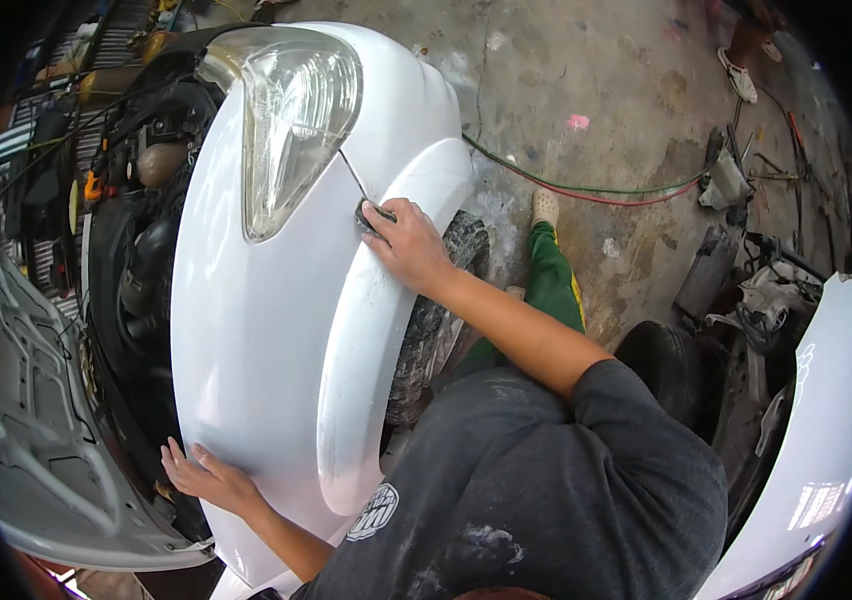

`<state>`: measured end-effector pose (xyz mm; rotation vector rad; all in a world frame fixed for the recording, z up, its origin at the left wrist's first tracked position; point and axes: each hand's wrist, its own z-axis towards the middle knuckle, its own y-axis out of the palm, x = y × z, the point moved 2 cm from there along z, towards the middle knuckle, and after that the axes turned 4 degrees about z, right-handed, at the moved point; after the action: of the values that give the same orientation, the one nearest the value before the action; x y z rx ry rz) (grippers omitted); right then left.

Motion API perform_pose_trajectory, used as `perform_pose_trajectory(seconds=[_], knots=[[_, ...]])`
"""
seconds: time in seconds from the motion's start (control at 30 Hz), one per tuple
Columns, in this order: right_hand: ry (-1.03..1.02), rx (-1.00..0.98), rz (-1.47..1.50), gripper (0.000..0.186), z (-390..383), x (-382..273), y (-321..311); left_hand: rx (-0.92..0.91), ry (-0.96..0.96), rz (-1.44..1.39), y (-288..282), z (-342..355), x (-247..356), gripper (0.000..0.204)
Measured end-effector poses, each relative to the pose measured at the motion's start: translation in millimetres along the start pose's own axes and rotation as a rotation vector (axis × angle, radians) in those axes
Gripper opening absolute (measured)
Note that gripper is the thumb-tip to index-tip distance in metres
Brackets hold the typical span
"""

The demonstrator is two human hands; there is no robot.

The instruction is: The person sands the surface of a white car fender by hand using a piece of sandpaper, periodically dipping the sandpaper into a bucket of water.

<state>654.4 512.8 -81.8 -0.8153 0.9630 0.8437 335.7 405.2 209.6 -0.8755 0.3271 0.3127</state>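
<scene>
A white car fender (256, 340) curves through the middle of the view, with a clear headlight (301, 120) at its far end. Along its right side runs a raised white wheel-arch flare (354, 380). My right hand (411, 245) is closed on a small dark pad (370, 216), pressed to the top of the flare near the seam with the bumper (396, 100). The pad's underside is hidden. Farther back, my left hand (211, 480) rests at the fender's inner edge beside the engine bay, fingers apart and holding nothing.
The engine bay (151, 230) lies open on the left beside a grey panel (26, 400). A wheel (431, 340) sits under the flare. Green and red hoses (606, 195) cross the concrete floor. Car parts, a loose tire (661, 365) and a white panel (816, 430) stand at right. Another person's foot (737, 75) shows at far right.
</scene>
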Motion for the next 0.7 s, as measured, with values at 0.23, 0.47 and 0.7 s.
perform_pose_trajectory(seconds=[0.23,0.47,0.7], knots=[[0.048,0.087,0.033,0.041,15.4,-6.4,14.4,-0.027,0.004,0.166,29.2,-6.7,2.6,0.056],[0.322,-0.054,0.121,0.041,2.7,-28.7,12.1,-0.026,0.01,0.215,28.6,-4.8,1.3,0.058],[0.468,-0.021,0.239,0.05,57.8,-50.4,7.8,-0.029,-0.005,0.242,28.1,-0.3,2.0,0.057]])
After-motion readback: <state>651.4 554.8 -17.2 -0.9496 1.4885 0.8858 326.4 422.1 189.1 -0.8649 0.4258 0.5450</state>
